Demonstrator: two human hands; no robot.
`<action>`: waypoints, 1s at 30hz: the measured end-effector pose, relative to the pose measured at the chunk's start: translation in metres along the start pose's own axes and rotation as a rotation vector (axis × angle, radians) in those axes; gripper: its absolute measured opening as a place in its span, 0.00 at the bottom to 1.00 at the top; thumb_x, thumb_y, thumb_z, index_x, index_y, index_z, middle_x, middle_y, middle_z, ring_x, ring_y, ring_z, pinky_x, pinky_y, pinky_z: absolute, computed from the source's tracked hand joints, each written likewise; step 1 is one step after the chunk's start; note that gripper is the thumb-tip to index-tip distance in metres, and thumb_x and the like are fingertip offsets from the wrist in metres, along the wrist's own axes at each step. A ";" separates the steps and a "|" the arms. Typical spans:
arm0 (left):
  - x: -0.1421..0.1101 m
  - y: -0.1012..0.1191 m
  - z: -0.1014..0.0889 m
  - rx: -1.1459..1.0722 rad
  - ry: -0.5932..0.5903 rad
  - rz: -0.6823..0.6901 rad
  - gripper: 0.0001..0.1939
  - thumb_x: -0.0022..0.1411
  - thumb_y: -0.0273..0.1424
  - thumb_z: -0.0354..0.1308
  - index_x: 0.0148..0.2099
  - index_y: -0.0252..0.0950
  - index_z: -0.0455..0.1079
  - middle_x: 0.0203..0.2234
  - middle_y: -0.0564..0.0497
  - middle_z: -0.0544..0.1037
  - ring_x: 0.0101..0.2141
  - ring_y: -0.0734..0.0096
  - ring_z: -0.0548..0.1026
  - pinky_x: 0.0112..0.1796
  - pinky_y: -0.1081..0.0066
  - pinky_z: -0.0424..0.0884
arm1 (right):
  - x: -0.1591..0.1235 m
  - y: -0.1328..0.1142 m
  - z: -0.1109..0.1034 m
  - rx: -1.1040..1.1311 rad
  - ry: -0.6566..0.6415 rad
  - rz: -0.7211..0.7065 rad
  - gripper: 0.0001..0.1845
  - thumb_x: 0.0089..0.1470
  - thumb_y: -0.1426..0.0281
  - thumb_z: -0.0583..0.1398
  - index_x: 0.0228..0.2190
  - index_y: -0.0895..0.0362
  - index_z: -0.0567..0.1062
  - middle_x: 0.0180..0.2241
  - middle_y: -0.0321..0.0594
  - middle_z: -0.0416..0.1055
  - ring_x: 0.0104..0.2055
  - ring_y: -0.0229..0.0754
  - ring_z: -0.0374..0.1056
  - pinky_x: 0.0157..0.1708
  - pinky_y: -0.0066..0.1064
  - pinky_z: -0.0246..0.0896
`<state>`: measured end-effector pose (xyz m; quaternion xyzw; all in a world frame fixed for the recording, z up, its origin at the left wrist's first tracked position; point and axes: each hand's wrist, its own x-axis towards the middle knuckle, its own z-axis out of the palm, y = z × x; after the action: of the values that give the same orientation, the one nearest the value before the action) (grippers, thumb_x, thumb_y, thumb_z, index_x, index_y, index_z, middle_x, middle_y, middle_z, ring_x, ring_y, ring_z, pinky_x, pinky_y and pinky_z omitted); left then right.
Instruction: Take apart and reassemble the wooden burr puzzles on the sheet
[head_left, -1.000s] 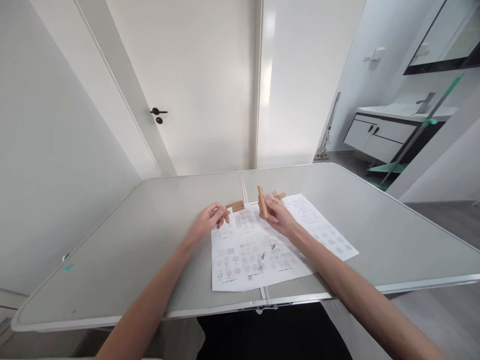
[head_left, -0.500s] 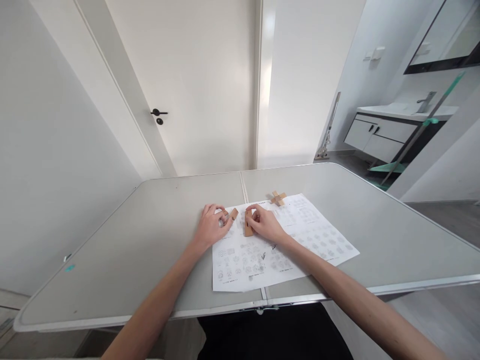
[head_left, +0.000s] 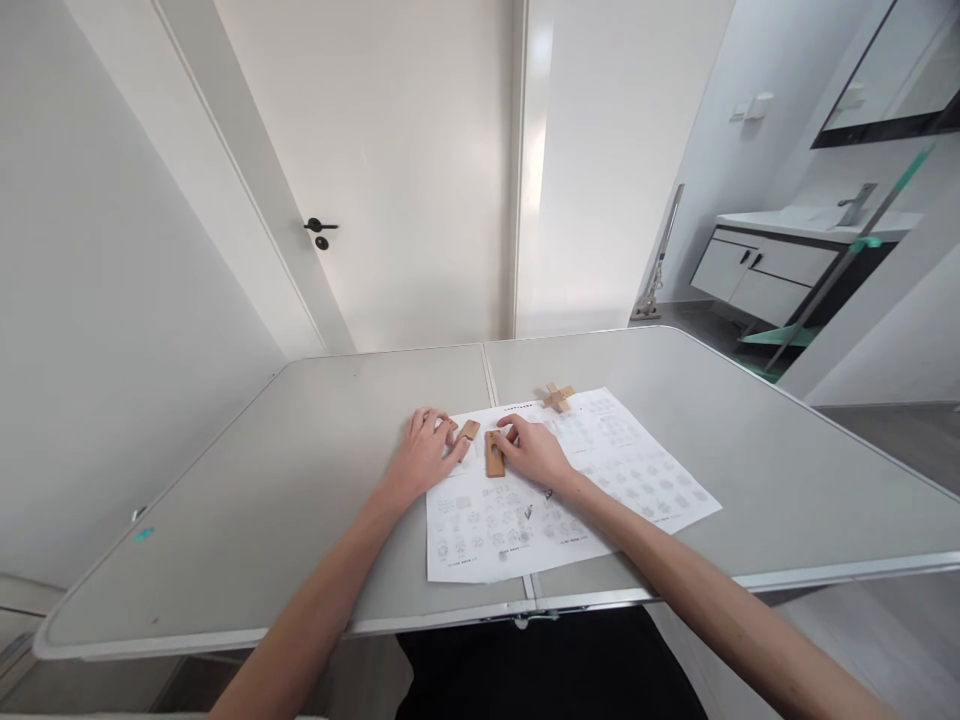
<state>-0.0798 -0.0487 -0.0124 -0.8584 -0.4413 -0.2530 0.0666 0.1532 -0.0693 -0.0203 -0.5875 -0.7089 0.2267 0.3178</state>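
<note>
My left hand rests palm down at the left edge of a printed paper sheet, fingers spread. Its fingers partly cover one small wooden piece, and its thumb reaches to a notched wooden piece. To the right, a wooden block with a slot lies on the sheet. My right hand has its thumb and bent fingers on that block's right side and upper end. At the sheet's far edge sits a cross-shaped assembly of wooden pieces, apart from both hands.
A grey folding table with a metal rim carries everything; a seam runs across its middle. Beyond stands a white door with a black handle. At right are a washbasin cabinet and a green-handled broom.
The slotted block has tipped from standing on edge to lying with its slotted face up. My left fingers have loosened and flattened, and the notched piece beside the thumb lies flatter.
</note>
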 end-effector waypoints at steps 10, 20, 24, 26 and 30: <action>0.000 0.016 -0.006 -0.189 -0.188 0.106 0.30 0.64 0.50 0.61 0.62 0.41 0.64 0.61 0.43 0.70 0.63 0.51 0.63 0.61 0.51 0.60 | -0.002 0.001 0.004 0.266 -0.114 -0.229 0.13 0.64 0.66 0.57 0.50 0.54 0.72 0.43 0.40 0.81 0.22 0.34 0.65 0.30 0.30 0.61; 0.000 0.005 0.000 -0.258 -0.132 0.013 0.23 0.70 0.39 0.54 0.65 0.40 0.63 0.60 0.40 0.71 0.63 0.51 0.65 0.62 0.49 0.59 | 0.004 0.005 0.001 0.276 0.040 -0.122 0.11 0.60 0.68 0.55 0.45 0.54 0.71 0.40 0.39 0.80 0.25 0.37 0.68 0.34 0.33 0.62; 0.006 0.014 -0.005 -0.496 -0.024 -0.193 0.23 0.66 0.41 0.61 0.60 0.40 0.67 0.57 0.40 0.73 0.59 0.51 0.69 0.61 0.49 0.62 | 0.012 0.018 -0.006 0.307 0.226 0.054 0.20 0.60 0.65 0.54 0.53 0.57 0.65 0.33 0.39 0.78 0.31 0.45 0.73 0.36 0.36 0.63; 0.012 0.017 -0.009 -0.782 0.060 -0.371 0.23 0.65 0.44 0.62 0.57 0.40 0.68 0.57 0.41 0.73 0.58 0.53 0.71 0.59 0.51 0.66 | 0.016 0.027 -0.012 0.280 0.341 0.125 0.25 0.60 0.64 0.54 0.56 0.59 0.62 0.32 0.41 0.78 0.36 0.50 0.75 0.38 0.38 0.64; 0.021 0.015 -0.020 -1.471 0.211 -0.640 0.19 0.66 0.45 0.58 0.52 0.38 0.71 0.58 0.40 0.74 0.58 0.55 0.73 0.56 0.53 0.71 | 0.024 0.046 -0.021 0.338 0.340 0.250 0.28 0.59 0.64 0.54 0.58 0.59 0.57 0.29 0.37 0.77 0.29 0.47 0.74 0.33 0.37 0.64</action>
<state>-0.0657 -0.0493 0.0165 -0.4862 -0.3775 -0.5651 -0.5494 0.1967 -0.0379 -0.0333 -0.6388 -0.5192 0.2775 0.4954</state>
